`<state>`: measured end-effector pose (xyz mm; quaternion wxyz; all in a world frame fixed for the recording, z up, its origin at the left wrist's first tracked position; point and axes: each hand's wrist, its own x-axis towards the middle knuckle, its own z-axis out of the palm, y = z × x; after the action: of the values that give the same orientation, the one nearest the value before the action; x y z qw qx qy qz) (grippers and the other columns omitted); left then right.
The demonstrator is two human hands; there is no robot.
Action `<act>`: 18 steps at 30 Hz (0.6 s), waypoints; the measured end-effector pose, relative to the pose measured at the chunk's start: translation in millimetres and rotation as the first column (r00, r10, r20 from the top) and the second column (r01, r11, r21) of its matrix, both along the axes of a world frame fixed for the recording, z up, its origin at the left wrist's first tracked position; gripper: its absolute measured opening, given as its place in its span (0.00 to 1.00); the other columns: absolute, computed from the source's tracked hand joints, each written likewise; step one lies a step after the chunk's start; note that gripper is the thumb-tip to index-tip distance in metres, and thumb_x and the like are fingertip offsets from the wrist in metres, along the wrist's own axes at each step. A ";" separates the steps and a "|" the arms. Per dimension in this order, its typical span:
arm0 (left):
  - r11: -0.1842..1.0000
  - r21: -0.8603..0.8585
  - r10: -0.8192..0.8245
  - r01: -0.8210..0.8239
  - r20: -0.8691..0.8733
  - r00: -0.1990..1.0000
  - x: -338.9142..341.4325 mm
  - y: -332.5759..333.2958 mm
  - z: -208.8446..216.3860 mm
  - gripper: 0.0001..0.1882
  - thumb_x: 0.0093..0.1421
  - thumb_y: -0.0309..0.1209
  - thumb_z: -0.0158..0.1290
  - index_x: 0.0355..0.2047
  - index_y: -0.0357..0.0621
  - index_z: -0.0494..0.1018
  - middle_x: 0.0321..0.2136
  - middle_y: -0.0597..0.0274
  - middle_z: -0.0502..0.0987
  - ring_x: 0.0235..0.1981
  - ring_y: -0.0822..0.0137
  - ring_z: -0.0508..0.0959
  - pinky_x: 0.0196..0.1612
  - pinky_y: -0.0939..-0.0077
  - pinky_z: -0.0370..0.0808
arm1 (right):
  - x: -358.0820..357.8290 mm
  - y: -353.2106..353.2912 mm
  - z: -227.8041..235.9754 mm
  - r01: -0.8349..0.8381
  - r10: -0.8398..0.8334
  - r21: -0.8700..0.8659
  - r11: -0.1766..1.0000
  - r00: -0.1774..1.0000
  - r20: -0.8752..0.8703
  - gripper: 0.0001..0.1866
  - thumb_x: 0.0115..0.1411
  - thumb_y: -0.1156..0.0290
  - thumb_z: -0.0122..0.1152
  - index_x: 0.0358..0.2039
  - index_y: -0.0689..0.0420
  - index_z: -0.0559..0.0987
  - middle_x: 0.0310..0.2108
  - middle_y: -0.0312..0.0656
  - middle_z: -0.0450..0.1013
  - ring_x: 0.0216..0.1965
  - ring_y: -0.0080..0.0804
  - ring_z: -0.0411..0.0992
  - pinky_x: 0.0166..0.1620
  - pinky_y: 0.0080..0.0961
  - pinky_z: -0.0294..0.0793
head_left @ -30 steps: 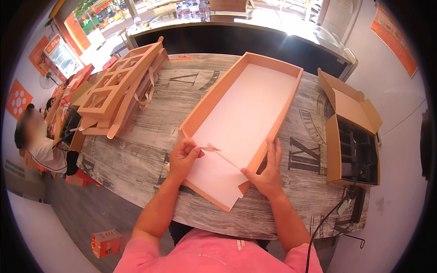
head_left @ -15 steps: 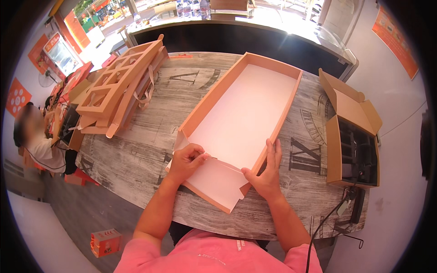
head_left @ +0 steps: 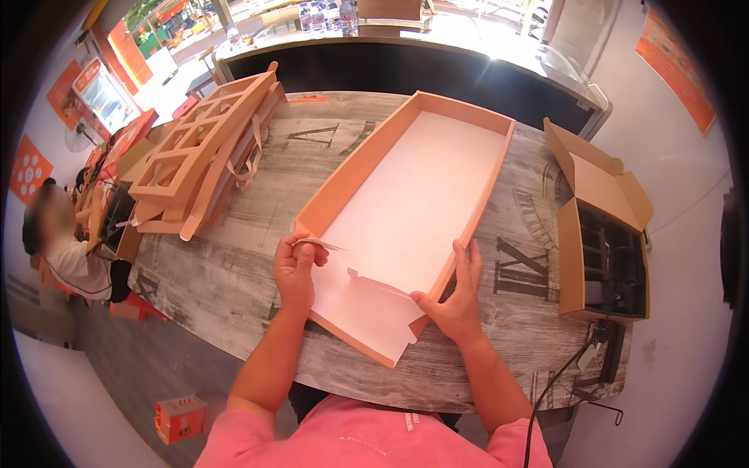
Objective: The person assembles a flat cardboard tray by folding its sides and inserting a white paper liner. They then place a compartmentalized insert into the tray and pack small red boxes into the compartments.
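A long cardboard tray box (head_left: 406,187), brown outside and white inside, lies slantwise on the table. Its far end and long walls stand up, while the near end flap (head_left: 367,312) is folded out flat toward me. At the near left corner, my left hand (head_left: 296,269) pinches a small corner flap (head_left: 324,244) of the box between thumb and curled fingers. My right hand (head_left: 456,292) grips the right wall near its front corner, thumb at the wall's end and fingers stretched along it.
On the left of the wood-look table (head_left: 257,281) lean brown cardboard dividers (head_left: 195,144) with square openings. An open carton (head_left: 605,249) with black contents stands at the right, with a cable (head_left: 558,374) near it. Another person (head_left: 70,242) is at the far left.
My left hand has moved left and slightly up, from the near flap's fold to the corner flap, which now points inward. My right hand has stayed in place.
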<state>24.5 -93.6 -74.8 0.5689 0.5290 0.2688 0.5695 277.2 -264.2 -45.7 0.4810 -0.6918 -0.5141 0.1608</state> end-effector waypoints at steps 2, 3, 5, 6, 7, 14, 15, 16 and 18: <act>0.996 -0.072 0.055 -0.049 0.096 0.994 -0.3 4.1 9.1 0.17 0.75 0.33 0.56 0.60 0.42 0.71 0.38 0.62 0.84 0.37 0.73 0.81 0.42 0.76 0.77 | -0.9 0.1 0.5 -0.002 0.002 -0.001 1.000 1.000 0.012 0.63 0.48 0.60 0.84 0.78 0.59 0.54 0.78 0.65 0.37 0.78 0.64 0.46 0.75 0.52 0.60; 0.999 -0.047 0.022 -0.017 0.090 0.996 -3.3 7.3 10.6 0.20 0.76 0.34 0.55 0.64 0.42 0.69 0.44 0.60 0.84 0.42 0.71 0.82 0.45 0.75 0.78 | -1.2 -0.2 1.0 -0.004 0.004 -0.002 1.000 1.000 0.018 0.63 0.48 0.59 0.84 0.77 0.60 0.54 0.78 0.65 0.37 0.78 0.64 0.46 0.75 0.53 0.60; 1.000 -0.023 -0.007 0.007 -0.001 1.000 -3.4 3.1 11.9 0.22 0.74 0.32 0.57 0.65 0.41 0.68 0.49 0.57 0.84 0.47 0.69 0.82 0.48 0.74 0.79 | -0.6 -0.8 -1.4 -0.004 0.004 0.014 1.000 0.999 0.037 0.62 0.48 0.57 0.85 0.77 0.62 0.56 0.77 0.65 0.38 0.78 0.64 0.47 0.74 0.53 0.60; 1.000 -0.011 -0.020 0.019 -0.045 0.999 -1.7 0.6 16.6 0.23 0.74 0.31 0.57 0.66 0.41 0.68 0.52 0.56 0.83 0.49 0.68 0.83 0.50 0.74 0.79 | -0.4 -0.6 -2.7 -0.006 0.005 0.023 1.000 0.999 0.048 0.62 0.48 0.56 0.85 0.76 0.62 0.57 0.77 0.66 0.39 0.78 0.64 0.47 0.74 0.53 0.60; 0.999 -0.006 -0.034 0.034 -0.079 0.996 -0.6 -0.4 15.9 0.24 0.73 0.30 0.58 0.66 0.41 0.67 0.54 0.54 0.82 0.52 0.67 0.82 0.53 0.72 0.79 | -0.5 -0.9 -3.9 -0.016 0.015 0.016 1.000 0.998 0.060 0.62 0.49 0.54 0.85 0.76 0.63 0.58 0.77 0.66 0.40 0.77 0.64 0.48 0.74 0.53 0.61; 0.965 0.260 0.072 0.038 -0.401 0.913 -1.2 5.8 37.4 0.25 0.66 0.27 0.65 0.61 0.39 0.73 0.59 0.50 0.80 0.61 0.58 0.79 0.64 0.63 0.75 | -2.8 -0.6 -7.2 -0.043 0.039 0.042 0.998 0.995 0.089 0.54 0.53 0.50 0.82 0.71 0.67 0.65 0.75 0.66 0.47 0.74 0.63 0.55 0.70 0.51 0.65; 0.952 0.303 0.105 0.036 -0.437 0.893 -0.8 4.7 47.2 0.23 0.65 0.27 0.66 0.59 0.39 0.75 0.58 0.50 0.80 0.61 0.57 0.79 0.64 0.62 0.75 | -2.4 -0.4 -11.8 -0.043 0.037 0.070 0.997 0.996 0.081 0.52 0.54 0.51 0.81 0.70 0.67 0.66 0.75 0.65 0.48 0.73 0.62 0.57 0.70 0.50 0.66; 0.916 0.395 0.145 0.070 -0.488 0.861 0.8 1.7 61.4 0.23 0.65 0.27 0.66 0.58 0.39 0.75 0.58 0.50 0.80 0.61 0.56 0.79 0.64 0.62 0.75 | -3.3 -1.1 -9.1 -0.050 0.049 0.038 0.998 0.998 0.043 0.50 0.55 0.51 0.81 0.69 0.66 0.68 0.74 0.64 0.50 0.71 0.60 0.59 0.68 0.49 0.68; 0.815 0.559 0.245 0.149 -0.568 0.786 5.8 -9.1 92.0 0.21 0.65 0.27 0.65 0.57 0.39 0.76 0.58 0.50 0.80 0.61 0.56 0.79 0.63 0.61 0.76 | -7.3 -3.3 1.5 -0.074 0.073 -0.022 0.997 0.997 -0.036 0.45 0.56 0.53 0.80 0.67 0.65 0.72 0.72 0.62 0.56 0.68 0.57 0.63 0.66 0.47 0.70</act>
<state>30.3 -102.7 17.2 0.2463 0.8242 0.2680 0.4338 269.9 -267.5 -44.3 0.4757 -0.6750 -0.5287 0.1964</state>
